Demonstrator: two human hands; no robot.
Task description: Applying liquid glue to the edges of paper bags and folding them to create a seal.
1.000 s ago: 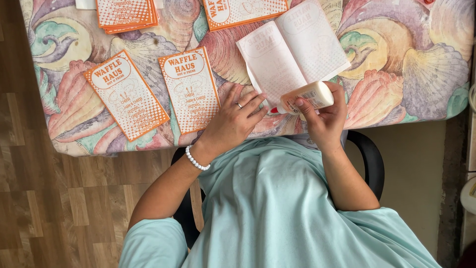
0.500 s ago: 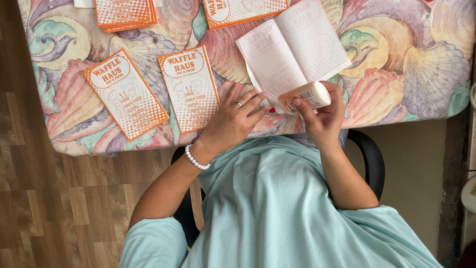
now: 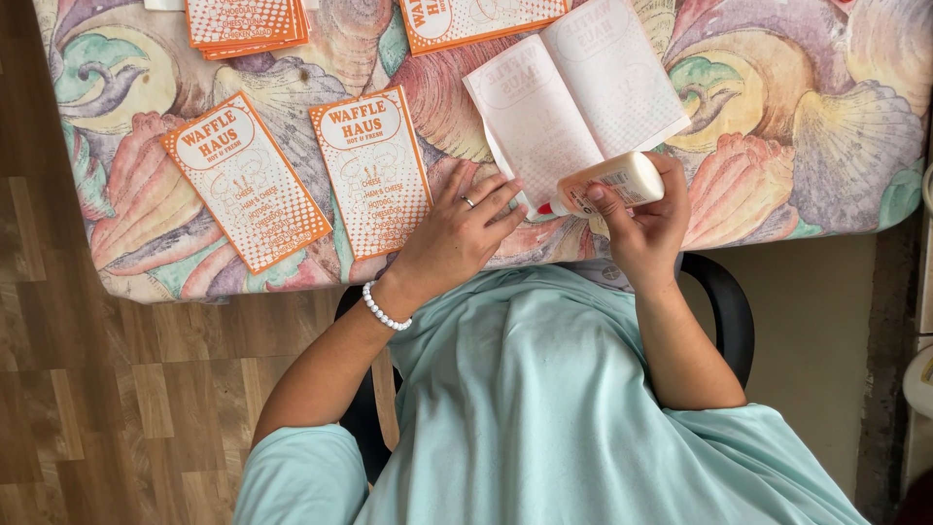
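My right hand (image 3: pixel 646 226) grips a white glue bottle (image 3: pixel 607 185) with a red tip, held sideways with the tip pointing left over the near edge of an open white leaflet (image 3: pixel 573 102). My left hand (image 3: pixel 459 228) lies flat on the table with spread fingers, fingertips pressing the leaflet's lower left corner. A ring is on one finger and a white bead bracelet on the wrist. Two orange-and-white printed cards (image 3: pixel 374 170) (image 3: pixel 245 180) lie on the table left of that hand.
The table carries a cloth with a pastel shell pattern (image 3: pixel 807 126). A stack of orange cards (image 3: pixel 248 24) and another orange card (image 3: pixel 476 19) sit at the far edge. I sit in a black chair (image 3: pixel 724 311) over a wooden floor (image 3: pixel 117 389).
My right hand has turned the glue bottle so its red tip points left at the leaflet's near edge. My left hand stays on the leaflet's corner.
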